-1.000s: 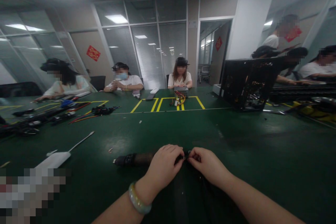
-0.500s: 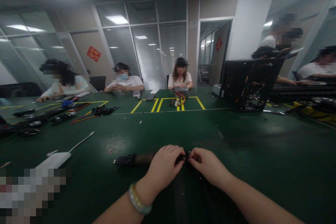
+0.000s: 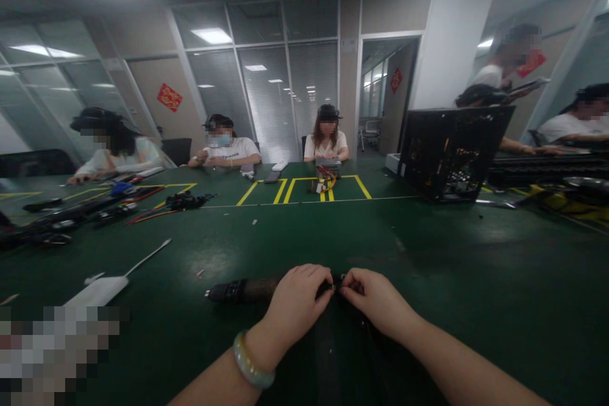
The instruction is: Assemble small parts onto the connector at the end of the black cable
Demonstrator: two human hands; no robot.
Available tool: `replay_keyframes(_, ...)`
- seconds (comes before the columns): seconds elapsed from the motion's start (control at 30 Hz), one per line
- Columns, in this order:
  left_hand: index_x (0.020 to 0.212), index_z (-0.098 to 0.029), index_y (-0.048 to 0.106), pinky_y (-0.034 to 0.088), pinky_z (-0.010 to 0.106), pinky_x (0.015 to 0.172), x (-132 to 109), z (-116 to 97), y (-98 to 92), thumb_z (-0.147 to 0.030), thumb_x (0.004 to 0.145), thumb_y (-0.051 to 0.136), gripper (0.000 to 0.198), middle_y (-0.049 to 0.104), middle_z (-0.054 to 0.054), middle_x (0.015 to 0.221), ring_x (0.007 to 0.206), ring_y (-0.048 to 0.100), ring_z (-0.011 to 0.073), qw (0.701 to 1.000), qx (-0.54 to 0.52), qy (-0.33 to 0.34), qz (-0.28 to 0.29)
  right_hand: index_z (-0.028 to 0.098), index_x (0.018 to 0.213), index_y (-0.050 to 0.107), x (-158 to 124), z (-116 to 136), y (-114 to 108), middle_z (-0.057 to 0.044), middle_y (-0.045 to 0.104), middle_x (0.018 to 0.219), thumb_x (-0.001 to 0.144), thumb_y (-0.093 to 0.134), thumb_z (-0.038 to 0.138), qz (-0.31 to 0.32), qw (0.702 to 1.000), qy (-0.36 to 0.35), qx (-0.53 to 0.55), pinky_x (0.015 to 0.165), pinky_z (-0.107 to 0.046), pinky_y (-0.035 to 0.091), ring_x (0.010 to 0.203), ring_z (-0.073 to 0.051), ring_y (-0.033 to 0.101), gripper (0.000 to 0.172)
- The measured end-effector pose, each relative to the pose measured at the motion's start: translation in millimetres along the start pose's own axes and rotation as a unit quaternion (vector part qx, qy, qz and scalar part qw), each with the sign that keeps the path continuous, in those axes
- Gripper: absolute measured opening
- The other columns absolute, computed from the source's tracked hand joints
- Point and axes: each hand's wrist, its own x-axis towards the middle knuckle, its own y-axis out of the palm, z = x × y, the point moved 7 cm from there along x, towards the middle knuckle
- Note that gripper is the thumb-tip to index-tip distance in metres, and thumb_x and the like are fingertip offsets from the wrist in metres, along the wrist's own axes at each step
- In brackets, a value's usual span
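On the green tabletop lies a dark, rod-shaped electric screwdriver (image 3: 250, 290), its metal tip pointing left. My left hand (image 3: 299, 295), with a pale green bangle (image 3: 252, 361) on its wrist, curls over the tool's right end and hides it. The thumb and fingers close near a small shiny bit at that end. My right hand (image 3: 368, 298) faces it with thumb and fingertips pinched, almost touching the left fingertips. What the right fingers pinch is small and dark, too unclear to name. A dark cord-like line runs toward me below the right hand.
A white power strip or adapter (image 3: 98, 290) with a thin rod lies at left. Black cables (image 3: 183, 200) lie farther back. A black computer case (image 3: 451, 152) stands at back right. Across the table, a power supply with coloured wires (image 3: 328, 171) is before a seated person.
My hands stay nearly in place, with only slight finger movement. Across the table, the masked person's hands rise a little. At right, a standing person shifts with papers.
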Motion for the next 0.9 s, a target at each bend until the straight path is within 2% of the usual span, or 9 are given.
replay_keyframes(0.13, 0.097, -0.024, 0.061, 0.044, 0.038, 0.094, 0.5, -3.0, 0.1, -0.018, 0.084, 0.058, 0.014, 0.064, 0.001, 0.108, 0.103, 0.058, 0.0195, 1.000, -0.012, 0.019, 0.010, 0.021, 0.083, 0.064, -1.0, 1.8, -0.6, 0.001, 0.067, 0.076, 0.086, 0.058, 0.028, 0.004, 1.000, -0.001, 0.010, 0.059, -0.022, 0.040, 0.069, -0.015, 0.061, 0.010)
replay_keyframes(0.23, 0.099, -0.025, 0.060, 0.045, 0.039, 0.091, 0.9, 0.0, -0.4, -0.020, 0.082, 0.062, 0.017, 0.065, 0.000, 0.105, 0.099, 0.059, 0.0204, 1.000, -0.013, -0.006, 0.004, 0.021, 0.083, 0.065, -1.2, 2.3, -1.4, 0.001, 0.068, 0.077, 0.086, 0.058, 0.028, 0.006, 1.000, 0.002, 0.010, 0.059, -0.022, 0.040, 0.069, -0.015, 0.061, 0.011)
replay_keyframes(0.3, 0.097, -0.024, 0.060, 0.046, 0.039, 0.090, 0.8, 1.5, -0.5, -0.022, 0.082, 0.062, 0.016, 0.065, 0.000, 0.103, 0.097, 0.060, 0.0205, 1.000, -0.012, -0.017, 0.000, 0.021, 0.084, 0.065, -1.3, 1.9, -1.1, 0.001, 0.068, 0.078, 0.087, 0.057, 0.028, 0.010, 1.000, 0.002, 0.013, 0.059, -0.022, 0.040, 0.069, -0.015, 0.062, 0.011)
replay_keyframes(0.4, 0.095, -0.024, 0.061, 0.045, 0.038, 0.091, 0.5, -1.1, 0.2, -0.020, 0.084, 0.060, 0.011, 0.065, 0.001, 0.105, 0.099, 0.059, 0.0199, 1.000, -0.019, 0.005, 0.006, 0.021, 0.084, 0.065, -1.4, 1.0, -0.4, 0.002, 0.068, 0.078, 0.087, 0.057, 0.027, 0.011, 1.000, -0.003, 0.025, 0.059, -0.022, 0.041, 0.070, -0.015, 0.062, 0.010)
replay_keyframes(0.5, 0.099, -0.026, 0.061, 0.043, 0.037, 0.095, 0.2, -3.1, 0.8, -0.020, 0.084, 0.061, 0.017, 0.064, 0.000, 0.109, 0.104, 0.058, 0.0192, 0.999, -0.022, 0.022, 0.012, 0.021, 0.082, 0.064, -1.1, 0.1, 0.1, 0.002, 0.067, 0.076, 0.086, 0.057, 0.027, 0.005, 1.000, -0.008, 0.026, 0.058, -0.022, 0.040, 0.068, -0.015, 0.061, 0.010)
replay_keyframes(0.6, 0.105, -0.026, 0.059, 0.044, 0.038, 0.092, 0.4, 0.9, 0.6, -0.022, 0.082, 0.064, 0.024, 0.064, -0.001, 0.106, 0.100, 0.059, 0.0195, 1.000, -0.015, -0.007, 0.010, 0.020, 0.081, 0.064, -0.2, -0.5, 0.6, 0.001, 0.067, 0.076, 0.086, 0.057, 0.027, 0.001, 1.000, -0.010, 0.019, 0.058, -0.022, 0.039, 0.068, -0.014, 0.061, 0.010)
replay_keyframes(0.7, 0.100, -0.024, 0.059, 0.045, 0.038, 0.090, 0.6, 2.5, 0.6, -0.024, 0.081, 0.064, 0.019, 0.065, 0.000, 0.102, 0.097, 0.059, 0.0206, 1.000, -0.012, -0.020, 0.011, 0.020, 0.080, 0.063, 0.6, -0.5, 0.7, 0.002, 0.066, 0.075, 0.085, 0.058, 0.026, -0.002, 1.000, -0.013, 0.012, 0.058, -0.021, 0.038, 0.068, -0.014, 0.060, 0.009)
replay_keyframes(0.8, 0.096, -0.024, 0.060, 0.044, 0.037, 0.092, 0.6, -1.4, 0.9, -0.022, 0.084, 0.060, 0.012, 0.065, 0.000, 0.106, 0.100, 0.058, 0.0204, 1.000, -0.017, 0.009, 0.019, 0.021, 0.081, 0.063, 0.7, -0.5, 1.4, 0.002, 0.067, 0.076, 0.086, 0.057, 0.026, 0.001, 1.000, -0.018, 0.014, 0.059, -0.021, 0.038, 0.069, -0.014, 0.060, 0.009)
replay_keyframes(0.9, 0.099, -0.026, 0.060, 0.043, 0.037, 0.093, 0.5, -1.9, 0.8, -0.022, 0.084, 0.060, 0.016, 0.064, 0.000, 0.108, 0.102, 0.058, 0.0199, 1.000, -0.019, 0.012, 0.020, 0.021, 0.082, 0.063, 0.7, -1.5, 2.1, 0.001, 0.067, 0.077, 0.086, 0.058, 0.027, 0.003, 1.000, -0.018, 0.016, 0.059, -0.022, 0.038, 0.070, -0.015, 0.061, 0.009)
